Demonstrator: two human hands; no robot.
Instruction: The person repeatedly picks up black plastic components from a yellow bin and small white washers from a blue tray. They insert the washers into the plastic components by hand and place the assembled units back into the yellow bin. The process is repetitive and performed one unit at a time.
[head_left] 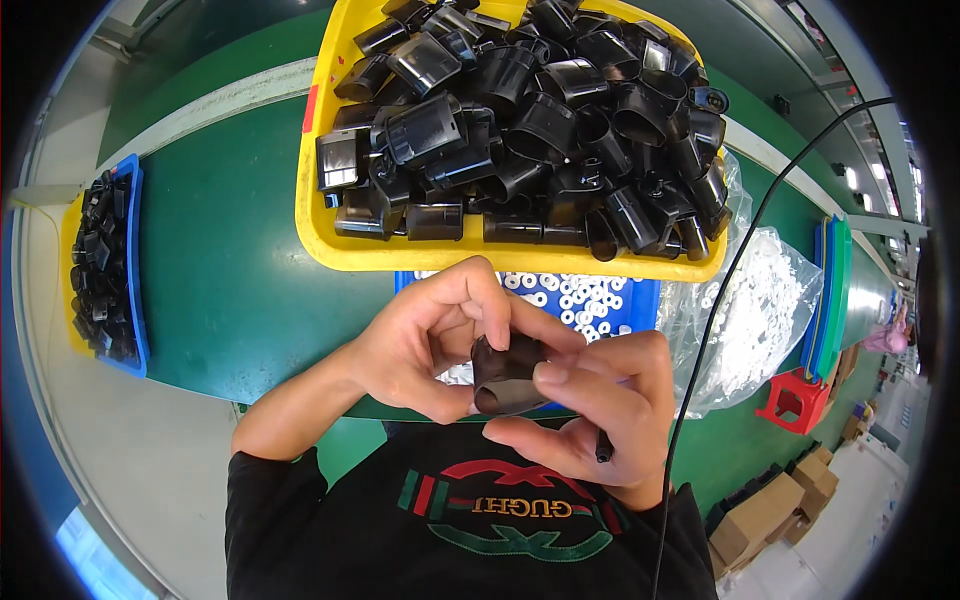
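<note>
While we are looking down through the head view, our left hand [395,345] is clamping a black plastic part [508,374] between thumb and fingers, seemingly to steady it, between five and six o'clock of centre. Our right hand [630,412] is touching that part with a fingertip while gripping a dark rod [604,447], probably tucked to free the fingertip. From there, a yellow crate [500,261] is standing at twelve o'clock and a blue tray [647,310] is lying at one, apparently for short reaches.

left grip [408,366] holds black part [507,378]
</note>
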